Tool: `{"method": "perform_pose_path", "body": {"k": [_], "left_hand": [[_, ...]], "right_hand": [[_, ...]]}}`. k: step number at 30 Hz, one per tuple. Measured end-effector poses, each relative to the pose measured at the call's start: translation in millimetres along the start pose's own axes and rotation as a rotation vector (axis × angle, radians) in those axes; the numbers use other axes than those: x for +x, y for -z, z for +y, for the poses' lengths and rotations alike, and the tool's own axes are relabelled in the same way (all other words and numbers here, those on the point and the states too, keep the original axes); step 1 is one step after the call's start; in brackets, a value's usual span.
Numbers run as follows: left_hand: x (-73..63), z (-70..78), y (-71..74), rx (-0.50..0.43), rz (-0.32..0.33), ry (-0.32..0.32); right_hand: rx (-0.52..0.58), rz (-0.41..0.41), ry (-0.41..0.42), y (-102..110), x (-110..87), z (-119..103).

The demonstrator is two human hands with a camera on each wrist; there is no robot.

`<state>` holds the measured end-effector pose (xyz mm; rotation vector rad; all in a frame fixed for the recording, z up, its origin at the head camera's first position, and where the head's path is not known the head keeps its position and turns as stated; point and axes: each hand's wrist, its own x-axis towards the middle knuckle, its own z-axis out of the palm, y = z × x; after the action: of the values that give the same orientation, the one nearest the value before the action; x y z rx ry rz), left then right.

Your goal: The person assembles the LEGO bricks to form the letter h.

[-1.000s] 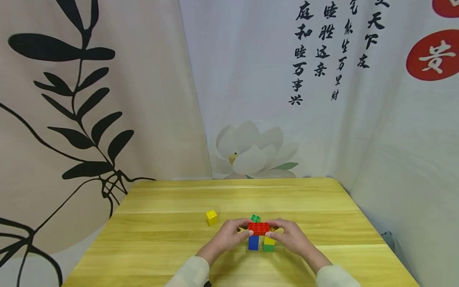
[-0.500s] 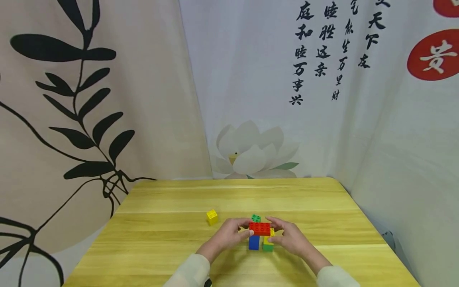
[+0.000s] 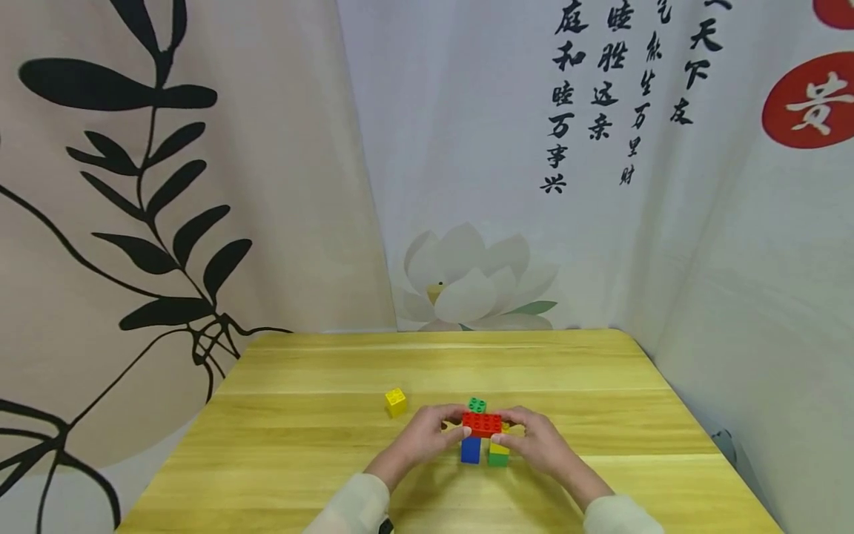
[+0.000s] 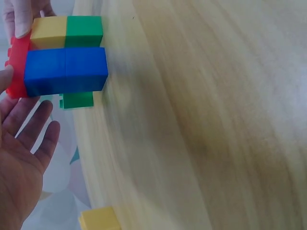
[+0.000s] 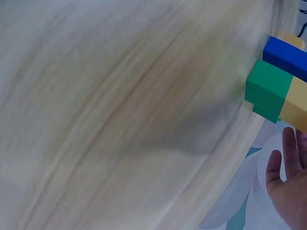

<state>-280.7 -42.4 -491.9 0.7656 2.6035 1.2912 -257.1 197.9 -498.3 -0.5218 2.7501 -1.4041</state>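
Observation:
A red brick (image 3: 482, 424) lies across the tops of two short towers in the head view. Its left end stands on two stacked blue bricks (image 4: 65, 72), the right end over a yellow brick (image 5: 295, 103) on a green one (image 5: 267, 88). My left hand (image 3: 427, 434) pinches the red brick's left end, thumb in front and fingers behind. At the other end my right hand (image 3: 539, 443) pinches it likewise, thumb at the front corner. In the left wrist view, the left hand's other fingers spread below the towers.
Just behind the towers sits a separate green brick (image 3: 477, 405). A loose yellow brick (image 3: 396, 403) lies farther back to the left on the wooden table (image 3: 300, 430). A printed curtain (image 3: 460, 148) hangs along the table's far edge.
Half a second ago the right hand's thumb and fingers had come off the red brick's right end; now they are back on it. The left hand has kept its grip.

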Motion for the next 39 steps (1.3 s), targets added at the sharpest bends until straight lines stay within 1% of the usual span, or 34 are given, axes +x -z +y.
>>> {"method": "perform_pose_path", "body": {"k": [3,9,14,19,24,33,39], "left_hand": [[1.1,-3.0,-2.8,-0.034,0.01,0.002],[1.4,-5.7,-5.8,-0.076,0.028,0.035],[2.6,-6.7,-8.7,-0.103,0.016,0.035],[3.6,-7.3,-10.7,-0.103,0.016,0.019],[3.1,-7.7,-10.7,-0.123,0.002,0.033],[1.4,-7.7,-8.4,-0.129,0.007,0.047],[-0.9,-8.5,-6.8,-0.149,0.019,0.038]], "right_hand": [[-0.004,0.003,-0.015,1.1,0.5,2.0],[0.018,0.011,-0.052,-0.4,0.0,3.5],[0.034,0.036,-0.082,-1.5,-2.0,3.1],[0.046,0.063,-0.102,-2.0,-4.5,2.6],[0.056,0.094,-0.126,-3.4,-7.0,4.4],[0.107,0.113,-0.105,-7.0,-8.4,5.3],[0.129,0.116,-0.111,-8.7,-8.4,1.5]]}}
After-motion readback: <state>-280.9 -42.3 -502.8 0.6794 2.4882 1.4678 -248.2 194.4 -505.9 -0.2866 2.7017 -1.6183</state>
